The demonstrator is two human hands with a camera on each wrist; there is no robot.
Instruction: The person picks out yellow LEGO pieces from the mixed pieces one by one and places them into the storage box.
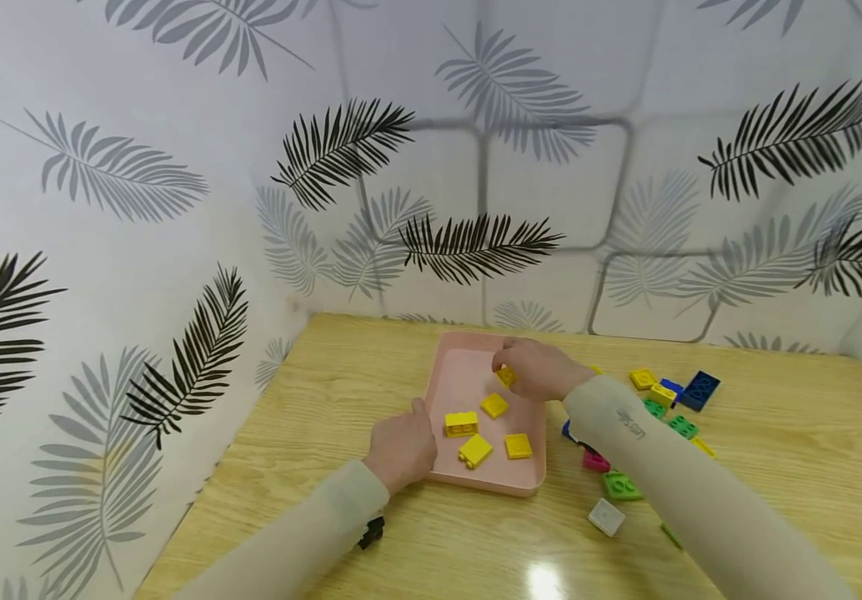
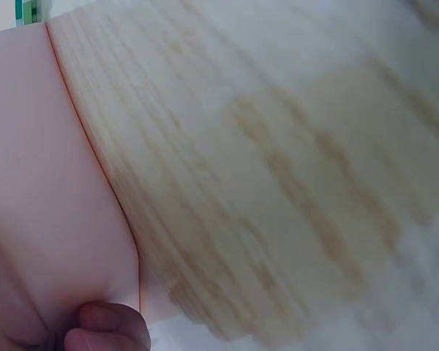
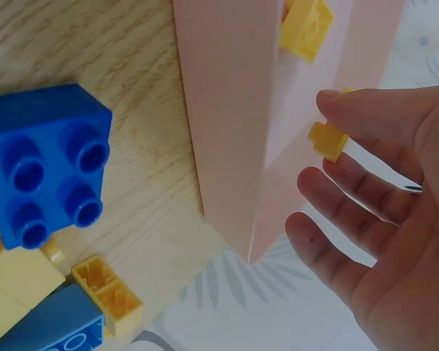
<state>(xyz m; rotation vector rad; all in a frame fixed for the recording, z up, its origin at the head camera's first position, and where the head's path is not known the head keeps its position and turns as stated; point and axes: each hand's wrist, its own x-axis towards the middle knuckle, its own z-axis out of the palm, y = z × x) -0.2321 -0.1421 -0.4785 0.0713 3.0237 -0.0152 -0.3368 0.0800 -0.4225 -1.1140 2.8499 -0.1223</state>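
Left hand (image 1: 403,447) grips the pink tray (image 1: 458,375) at its eight o'clock, right hand (image 1: 541,369) a yellow brick (image 1: 507,377) I'd judge light, stiff, best edge-pinched.

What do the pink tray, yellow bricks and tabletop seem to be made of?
Pink tray: probably plastic, smooth and satin, judging by its thin, even walls.
Yellow bricks: likely hard molded plastic, given the studs and hollow undersides.
Tabletop: wood or wood-print laminate; grain shows, and a glare spot suggests gloss.

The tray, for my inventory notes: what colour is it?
Pale pink; the tray shows best in the head view.
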